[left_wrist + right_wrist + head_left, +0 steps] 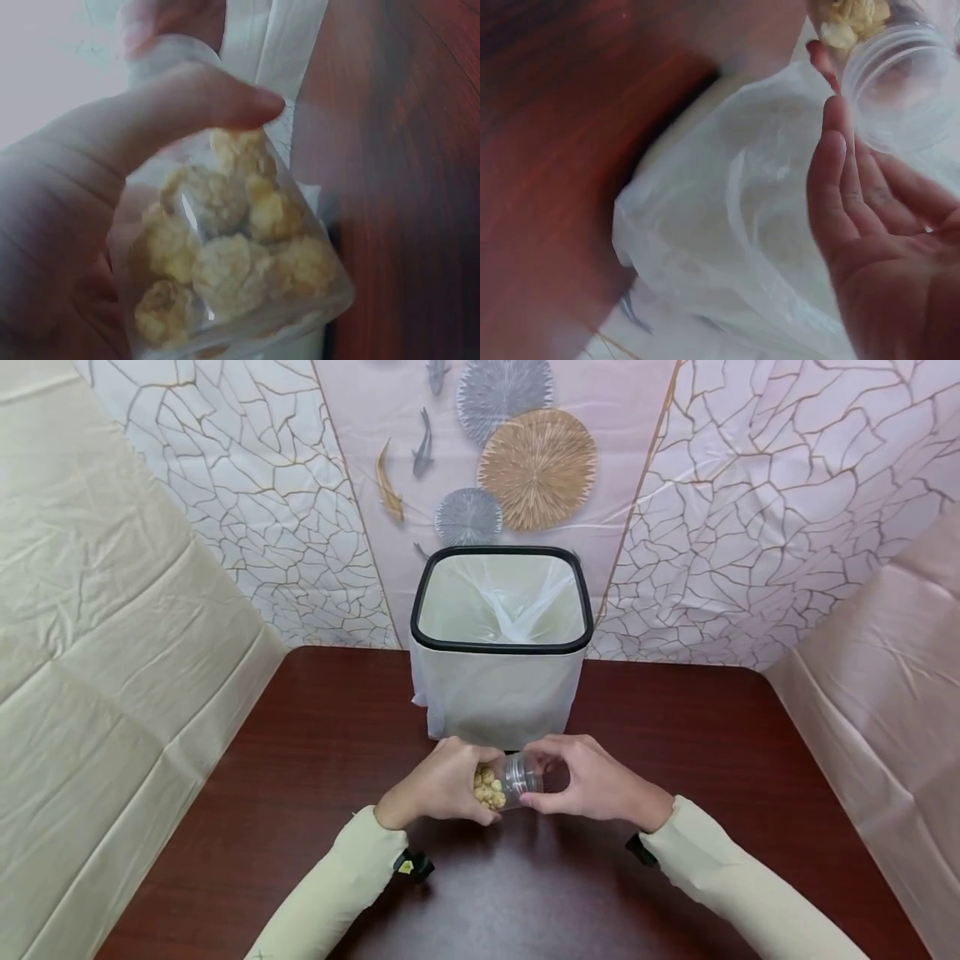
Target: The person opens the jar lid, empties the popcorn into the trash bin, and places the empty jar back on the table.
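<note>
A clear jar [510, 785] of yellow popcorn [232, 277] lies on its side between the hands, just in front of the bin. My left hand [446, 781] grips its body, the thumb across the wall in the left wrist view. My right hand [592, 781] has thumb and fingers round the jar's ridged, see-through lid [900, 90] at the right end. In the right wrist view the fingers [829, 172] lie beside that lid, and the thumb is out of sight. The popcorn sits toward the base, on the left hand's side.
A pale bin [498, 693] with a black rim and a white plastic liner [742, 217] stands at the back of the dark reddish-brown table [300, 760]. Patterned sheeting [285, 468] hangs behind it, and beige cloth [112, 693] flanks both sides.
</note>
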`<state>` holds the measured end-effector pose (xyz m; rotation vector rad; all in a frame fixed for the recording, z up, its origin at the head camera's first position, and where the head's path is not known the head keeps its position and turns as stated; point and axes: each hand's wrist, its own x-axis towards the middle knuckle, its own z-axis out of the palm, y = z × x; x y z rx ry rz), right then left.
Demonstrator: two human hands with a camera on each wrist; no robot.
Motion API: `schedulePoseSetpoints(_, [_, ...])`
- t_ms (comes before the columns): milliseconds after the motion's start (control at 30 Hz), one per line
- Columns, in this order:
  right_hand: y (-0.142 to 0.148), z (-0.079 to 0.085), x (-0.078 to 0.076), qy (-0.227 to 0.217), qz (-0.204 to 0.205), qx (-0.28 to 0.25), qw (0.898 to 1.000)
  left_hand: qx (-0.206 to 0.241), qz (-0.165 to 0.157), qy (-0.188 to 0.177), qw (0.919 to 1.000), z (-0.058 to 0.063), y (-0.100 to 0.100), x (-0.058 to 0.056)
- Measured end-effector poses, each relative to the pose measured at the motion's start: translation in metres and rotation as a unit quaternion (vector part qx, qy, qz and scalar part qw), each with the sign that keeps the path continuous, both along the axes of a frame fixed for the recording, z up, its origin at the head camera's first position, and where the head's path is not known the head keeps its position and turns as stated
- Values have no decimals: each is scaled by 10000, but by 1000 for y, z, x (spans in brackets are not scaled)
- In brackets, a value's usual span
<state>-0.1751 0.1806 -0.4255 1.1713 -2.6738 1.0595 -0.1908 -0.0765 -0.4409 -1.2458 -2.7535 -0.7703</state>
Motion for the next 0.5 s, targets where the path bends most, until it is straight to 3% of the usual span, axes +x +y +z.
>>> schedulePoseSetpoints(167, [2,0,-1,1117,573,183,9919,245,-36,-761,9968,-7,-6,-5])
schedulePoseSetpoints(267, [4,0,-2,1644,771,260,9830,284,-29,-868,9958,-8,-7,-6])
schedulePoseSetpoints(367, [8,0,-3,1764,811,161,9808,243,-2,-761,9968,-7,-8,-6])
schedulePoseSetpoints(500, [14,1,-6,1568,709,-5,9851,238,15,-699,9973,-5,-8,-6])
